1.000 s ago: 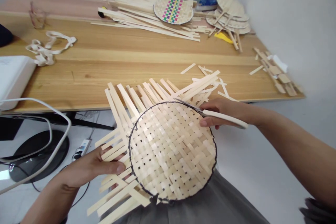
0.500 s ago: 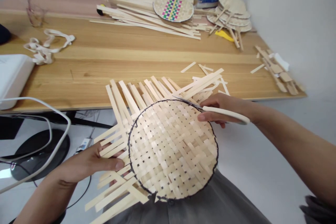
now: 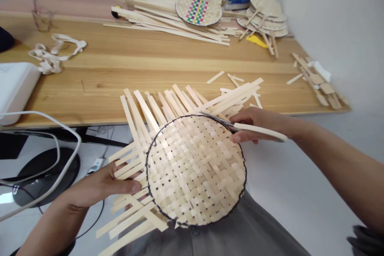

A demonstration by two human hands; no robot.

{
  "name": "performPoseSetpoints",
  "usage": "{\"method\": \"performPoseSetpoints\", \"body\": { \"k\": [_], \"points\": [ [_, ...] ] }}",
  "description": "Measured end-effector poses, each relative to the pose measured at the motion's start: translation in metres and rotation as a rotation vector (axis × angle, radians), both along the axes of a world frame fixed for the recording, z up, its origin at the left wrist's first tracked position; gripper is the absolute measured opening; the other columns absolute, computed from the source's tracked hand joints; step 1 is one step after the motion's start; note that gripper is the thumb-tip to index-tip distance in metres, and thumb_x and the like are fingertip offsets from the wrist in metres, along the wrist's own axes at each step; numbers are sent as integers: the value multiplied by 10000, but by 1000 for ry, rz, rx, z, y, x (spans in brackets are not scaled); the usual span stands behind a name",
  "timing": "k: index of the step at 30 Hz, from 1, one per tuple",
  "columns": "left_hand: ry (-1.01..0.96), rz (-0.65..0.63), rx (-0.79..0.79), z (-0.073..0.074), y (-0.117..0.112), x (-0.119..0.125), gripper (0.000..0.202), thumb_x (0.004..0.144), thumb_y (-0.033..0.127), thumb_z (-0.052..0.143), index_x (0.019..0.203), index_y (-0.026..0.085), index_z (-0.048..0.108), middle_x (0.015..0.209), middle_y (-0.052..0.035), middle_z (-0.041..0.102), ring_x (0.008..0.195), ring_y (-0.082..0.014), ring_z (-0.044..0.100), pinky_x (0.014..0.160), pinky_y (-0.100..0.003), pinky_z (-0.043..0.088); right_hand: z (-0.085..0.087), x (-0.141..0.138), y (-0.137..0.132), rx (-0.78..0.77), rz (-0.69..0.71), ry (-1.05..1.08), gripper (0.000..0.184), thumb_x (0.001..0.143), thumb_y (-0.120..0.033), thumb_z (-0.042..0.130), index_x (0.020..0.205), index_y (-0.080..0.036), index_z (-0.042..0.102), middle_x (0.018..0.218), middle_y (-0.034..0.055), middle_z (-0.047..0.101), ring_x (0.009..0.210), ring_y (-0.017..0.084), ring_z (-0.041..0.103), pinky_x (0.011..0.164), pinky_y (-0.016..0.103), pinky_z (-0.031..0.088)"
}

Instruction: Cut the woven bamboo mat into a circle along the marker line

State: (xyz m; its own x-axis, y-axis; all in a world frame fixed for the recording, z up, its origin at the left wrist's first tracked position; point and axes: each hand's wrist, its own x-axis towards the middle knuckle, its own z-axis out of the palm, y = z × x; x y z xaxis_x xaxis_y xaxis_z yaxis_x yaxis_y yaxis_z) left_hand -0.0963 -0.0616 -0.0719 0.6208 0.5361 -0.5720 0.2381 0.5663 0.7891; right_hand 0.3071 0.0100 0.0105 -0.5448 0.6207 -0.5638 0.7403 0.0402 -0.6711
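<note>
A round woven bamboo fan panel (image 3: pixel 195 172), edged with dark stitching, rests over my lap. Loose strip ends (image 3: pixel 150 106) stick out past its stitched rim on the left and far sides, while the right and near edges are trimmed close. My left hand (image 3: pixel 117 182) grips the strips at the left, thumb on top and fingers mostly hidden beneath. In my right hand (image 3: pixel 249 124) are scissors with white handles (image 3: pixel 258 129). Their blades lie along the far right rim, by the bases of several strips; whether they are parted is hard to see.
Cut scraps (image 3: pixel 237 78) lie on the wooden table (image 3: pixel 120 60) beyond the panel. Farther back are long bamboo strips (image 3: pixel 168 24), a fan panel with coloured weaving (image 3: pixel 198 9) and stacked fans (image 3: pixel 265 12). Wooden handles (image 3: pixel 321 82) lie at right; a white cable (image 3: pixel 72 160) loops at left.
The scissors and my right hand have shifted slightly right. The panel has tilted a little, its right edge moving inward, and the strips at the far right reach farther right. My left hand keeps its grip.
</note>
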Motion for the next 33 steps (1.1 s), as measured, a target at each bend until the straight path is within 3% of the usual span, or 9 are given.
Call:
{"method": "performPoseSetpoints", "body": {
  "k": [5,14,20,28,33],
  "points": [
    [-3,5,0,0,1,2,97,765,293,775,824,216,781,761,69,764,721,-139,675,697,-187,525,2,-2,2,-34,4,-13,589,789,-755,594,801,-167,602,737,11,541,658,137,564,529,235,500],
    [29,-18,48,-2,2,-2,122,744,318,786,830,231,775,776,61,762,739,-146,675,721,-192,532,-2,-7,-3,12,-72,-36,573,760,-732,643,664,-175,551,527,-45,446,474,88,457,418,207,338],
    [49,22,32,-4,2,-2,210,675,340,825,861,255,776,804,43,772,756,-179,684,729,-227,537,-2,-13,-9,28,-148,-1,559,779,-712,637,628,-191,501,455,-66,435,372,87,464,380,211,325],
    [75,14,23,-5,13,-5,264,659,348,829,865,199,757,815,32,771,798,-195,674,783,-252,534,-5,-15,-6,197,-68,-32,523,852,-608,619,589,-181,471,452,-76,372,400,51,339,425,217,199],
    [60,20,23,-4,19,-2,170,720,346,792,810,205,765,768,45,754,781,-185,665,763,-243,527,0,-12,4,78,-50,-58,519,832,-677,615,698,-186,513,547,-55,454,478,87,451,454,217,299]
  ]
}}
